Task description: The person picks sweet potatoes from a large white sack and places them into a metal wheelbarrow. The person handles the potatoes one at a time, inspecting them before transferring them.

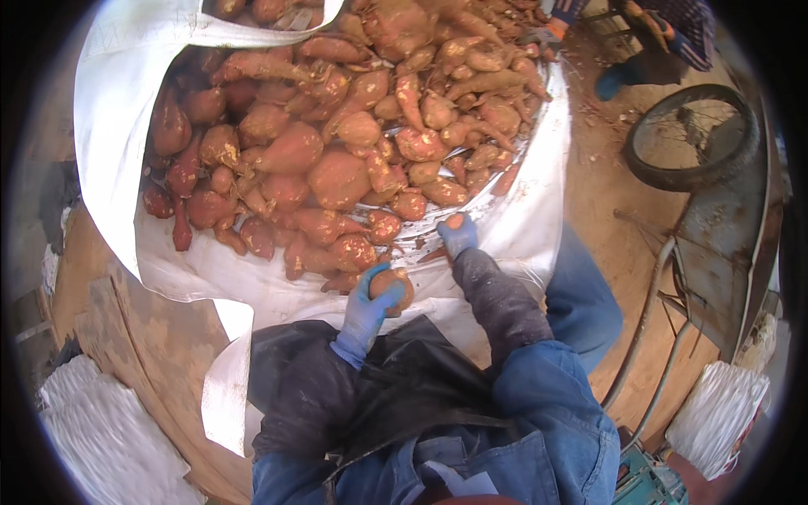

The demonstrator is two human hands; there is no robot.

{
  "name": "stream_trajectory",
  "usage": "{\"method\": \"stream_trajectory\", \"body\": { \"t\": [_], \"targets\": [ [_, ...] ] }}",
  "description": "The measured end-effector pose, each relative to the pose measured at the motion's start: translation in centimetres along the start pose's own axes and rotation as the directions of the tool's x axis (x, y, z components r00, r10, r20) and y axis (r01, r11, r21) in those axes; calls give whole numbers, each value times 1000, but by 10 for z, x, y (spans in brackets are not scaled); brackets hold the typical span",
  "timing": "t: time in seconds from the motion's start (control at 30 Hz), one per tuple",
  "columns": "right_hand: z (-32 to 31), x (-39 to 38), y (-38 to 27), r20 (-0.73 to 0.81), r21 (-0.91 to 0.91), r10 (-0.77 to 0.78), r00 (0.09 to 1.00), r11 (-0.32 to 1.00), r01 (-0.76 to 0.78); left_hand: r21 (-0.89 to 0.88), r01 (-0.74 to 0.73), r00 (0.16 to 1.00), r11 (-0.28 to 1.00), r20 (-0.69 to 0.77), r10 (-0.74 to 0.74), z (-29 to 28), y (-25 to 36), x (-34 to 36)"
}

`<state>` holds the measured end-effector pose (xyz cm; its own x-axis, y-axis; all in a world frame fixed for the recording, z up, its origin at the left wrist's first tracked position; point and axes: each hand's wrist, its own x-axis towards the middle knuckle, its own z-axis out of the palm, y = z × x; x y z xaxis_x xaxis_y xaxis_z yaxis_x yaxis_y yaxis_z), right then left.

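One round brown tuber (400,287) is clamped in our blue-gloved left hand (365,308); our blue-gloved right hand (459,239), extended farther, grips an orange tuber (455,220).

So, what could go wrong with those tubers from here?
The round tuber might slip, since the left hand grips it from one side, leaving much of it uncovered.
The heap is loosely stacked, so pulling one out might set others rolling.
The white sheet lies wrinkled beside the person's leg and might snag it.
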<state>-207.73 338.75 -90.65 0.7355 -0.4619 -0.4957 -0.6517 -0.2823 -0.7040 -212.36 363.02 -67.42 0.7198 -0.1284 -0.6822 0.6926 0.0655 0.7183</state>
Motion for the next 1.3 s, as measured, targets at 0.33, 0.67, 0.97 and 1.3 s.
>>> {"method": "stream_trajectory", "body": {
  "t": [0.33, 0.67, 0.97, 1.3],
  "targets": [
    [-234, -54, -174, -216, 800, -288, 933, 495, 339, -74, -269, 955, 960, 107, 275, -10, -15, 29],
    [-452, -149, -164, -264, 875, -342, 902, 308, 373, 133, -317, 911, 939, 316, 263, 21, 9, -22],
    [-93, -258, -54, 537, 829, -432, 724, 427, -360, 340, -859, 484, 384, 785, 387, 23, -25, -22],
    [-453, -232, -174, -374, 894, -395, 839, 86, 439, 388, -550, 786, 739, 539, 302, 19, 4, -31]
  ]
}}
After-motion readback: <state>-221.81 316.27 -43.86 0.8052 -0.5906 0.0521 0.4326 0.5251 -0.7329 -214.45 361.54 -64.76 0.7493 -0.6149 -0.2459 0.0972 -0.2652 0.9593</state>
